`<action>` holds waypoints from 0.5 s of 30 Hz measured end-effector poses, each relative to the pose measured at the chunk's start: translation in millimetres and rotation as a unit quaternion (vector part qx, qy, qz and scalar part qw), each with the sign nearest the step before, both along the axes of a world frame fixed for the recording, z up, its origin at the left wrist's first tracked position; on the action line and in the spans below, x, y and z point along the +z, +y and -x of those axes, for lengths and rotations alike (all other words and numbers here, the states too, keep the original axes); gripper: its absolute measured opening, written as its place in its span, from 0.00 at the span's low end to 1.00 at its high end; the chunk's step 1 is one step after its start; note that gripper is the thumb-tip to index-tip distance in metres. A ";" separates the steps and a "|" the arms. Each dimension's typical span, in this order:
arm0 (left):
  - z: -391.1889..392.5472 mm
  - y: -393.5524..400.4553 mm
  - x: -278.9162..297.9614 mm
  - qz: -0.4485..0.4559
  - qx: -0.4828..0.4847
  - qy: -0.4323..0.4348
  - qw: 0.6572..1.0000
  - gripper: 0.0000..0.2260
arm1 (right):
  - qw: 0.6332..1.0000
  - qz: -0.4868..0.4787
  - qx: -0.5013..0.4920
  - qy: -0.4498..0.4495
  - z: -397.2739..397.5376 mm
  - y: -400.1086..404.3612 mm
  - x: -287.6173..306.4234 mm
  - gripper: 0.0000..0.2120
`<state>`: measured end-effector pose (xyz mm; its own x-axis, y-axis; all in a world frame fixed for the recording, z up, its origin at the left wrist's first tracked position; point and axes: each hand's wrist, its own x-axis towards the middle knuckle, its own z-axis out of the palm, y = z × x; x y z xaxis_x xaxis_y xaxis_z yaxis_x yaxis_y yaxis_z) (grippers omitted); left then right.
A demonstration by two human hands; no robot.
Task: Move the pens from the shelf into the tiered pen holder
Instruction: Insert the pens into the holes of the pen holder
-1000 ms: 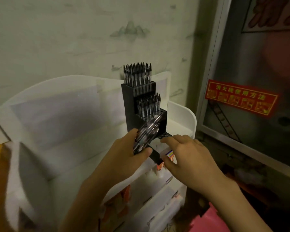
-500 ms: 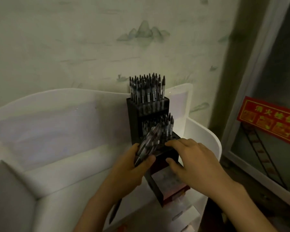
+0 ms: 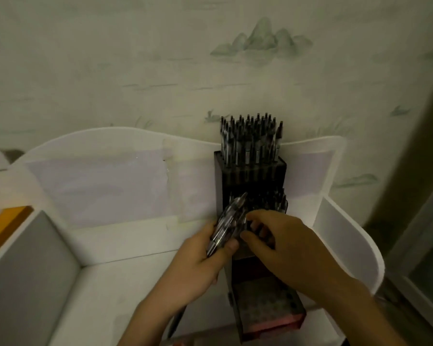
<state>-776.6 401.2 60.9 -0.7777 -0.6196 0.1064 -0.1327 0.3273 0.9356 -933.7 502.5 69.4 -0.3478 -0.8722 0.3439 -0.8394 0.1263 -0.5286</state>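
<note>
A dark tiered pen holder (image 3: 219, 181) stands on the white shelf (image 3: 115, 278) against its back panel. The top tier is packed with upright pens (image 3: 250, 138), and the middle tier (image 3: 273, 199) holds several more. The lowest tier (image 3: 268, 308), nearest me, shows bare holes. My left hand (image 3: 198, 263) grips a bundle of dark pens (image 3: 226, 224), tilted up toward the middle tier. My right hand (image 3: 283, 243) is just right of the bundle, with thumb and forefinger pinching a pen at its edge. It covers part of the holder's middle step.
A single dark pen (image 3: 175, 323) lies on the shelf floor beneath my left forearm. The shelf has raised white side walls (image 3: 355, 245) and a grey divider (image 3: 30, 265) at left. An orange edge (image 3: 8, 222) shows far left, and a painted wall rises behind.
The view has tipped down and closer to the holder. My right hand left the holder's lower step and came up to the bundle in my left hand.
</note>
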 end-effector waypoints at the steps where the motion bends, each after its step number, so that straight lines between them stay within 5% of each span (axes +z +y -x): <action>1: 2.7 0.5 0.2 0.005 0.006 0.000 1.000 0.06 | 0.999 0.017 0.019 -0.040 4.2 -2.3 -1.1 0.14; 8: 14.7 5.7 -2.0 0.016 0.023 0.001 1.000 0.04 | 0.924 0.051 0.077 -0.370 17.1 -14.5 -4.8 0.07; 15: 15.3 7.1 -5.0 0.018 0.029 -0.007 0.999 0.04 | 0.849 0.040 0.090 -0.520 24.1 -15.0 -4.0 0.09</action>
